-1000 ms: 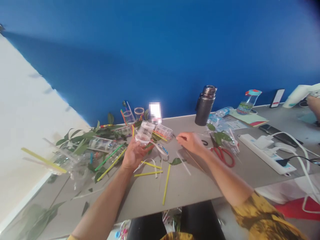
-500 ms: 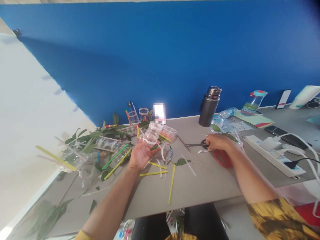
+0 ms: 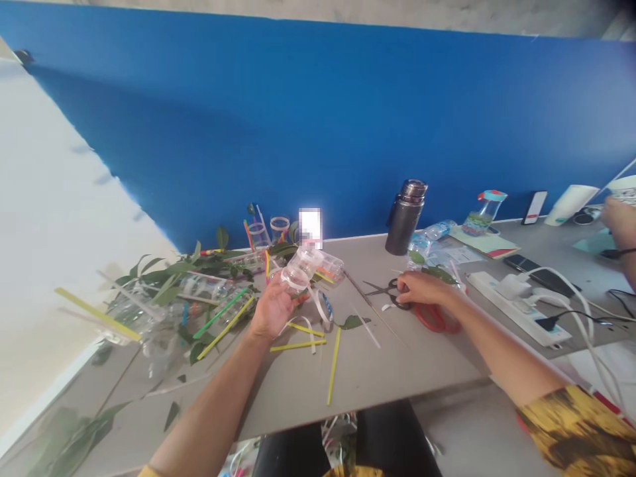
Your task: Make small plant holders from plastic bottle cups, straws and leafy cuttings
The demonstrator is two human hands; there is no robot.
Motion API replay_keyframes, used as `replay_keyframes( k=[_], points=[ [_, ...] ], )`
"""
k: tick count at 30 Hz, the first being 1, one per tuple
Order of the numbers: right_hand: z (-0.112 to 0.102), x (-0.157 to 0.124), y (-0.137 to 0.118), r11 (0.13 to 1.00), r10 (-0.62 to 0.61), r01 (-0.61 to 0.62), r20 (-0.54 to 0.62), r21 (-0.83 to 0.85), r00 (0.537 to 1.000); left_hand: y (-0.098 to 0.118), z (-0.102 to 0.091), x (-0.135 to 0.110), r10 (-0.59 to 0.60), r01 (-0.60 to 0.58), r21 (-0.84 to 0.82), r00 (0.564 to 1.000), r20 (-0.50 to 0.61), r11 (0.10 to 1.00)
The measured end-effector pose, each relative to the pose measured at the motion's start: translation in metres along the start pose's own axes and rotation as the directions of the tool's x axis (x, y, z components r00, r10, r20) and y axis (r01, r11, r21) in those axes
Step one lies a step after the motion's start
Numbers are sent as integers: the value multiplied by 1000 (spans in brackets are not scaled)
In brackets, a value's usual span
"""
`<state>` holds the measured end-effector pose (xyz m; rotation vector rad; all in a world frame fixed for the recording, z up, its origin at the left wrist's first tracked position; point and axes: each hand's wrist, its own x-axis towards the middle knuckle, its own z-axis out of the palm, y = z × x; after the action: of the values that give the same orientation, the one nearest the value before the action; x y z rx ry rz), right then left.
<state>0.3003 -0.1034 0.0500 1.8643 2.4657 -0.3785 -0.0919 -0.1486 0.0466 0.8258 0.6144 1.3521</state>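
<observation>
My left hand [image 3: 271,309] is closed around a clear cut plastic bottle piece [image 3: 299,267], held a little above the grey table [image 3: 387,371]. A white curled strip [image 3: 322,308] hangs from it. My right hand [image 3: 422,290] rests on the table with its fingers closed on the handles of small black scissors [image 3: 380,289], whose blades lie open and point left. Red-handled scissors [image 3: 437,319] lie under my right wrist. Yellow straws [image 3: 298,344] and a leaf [image 3: 352,322] lie between my hands.
Leafy branches, clear bottle pieces and coloured straws [image 3: 189,291] pile up at the left. A dark metal flask [image 3: 405,217] stands by the blue wall. A white power strip [image 3: 517,298] with cables, phones and papers lie at the right. Another person's hand [image 3: 619,222] shows at the far right.
My right hand moved right from near the bottle piece to the black scissors and took hold of their handles. My left hand kept the bottle piece and lifted slightly.
</observation>
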Motion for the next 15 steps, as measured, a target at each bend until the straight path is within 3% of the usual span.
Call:
replay_keyframes(
  k=[3,8,15],
  points=[
    [1,1,-2,1000,10,-10,60,-7,998,0,-2,1,-8,8,-15,1000,-6,1000],
    [-1,5,-4,998,7,-8,-25,-62,1000,-1,-7,4,-26,26,-17,1000,1,1000],
    [-11,3,-5,997,-19,21,33,-75,999,2,-1,0,-41,40,-36,999,-17,999]
  ],
)
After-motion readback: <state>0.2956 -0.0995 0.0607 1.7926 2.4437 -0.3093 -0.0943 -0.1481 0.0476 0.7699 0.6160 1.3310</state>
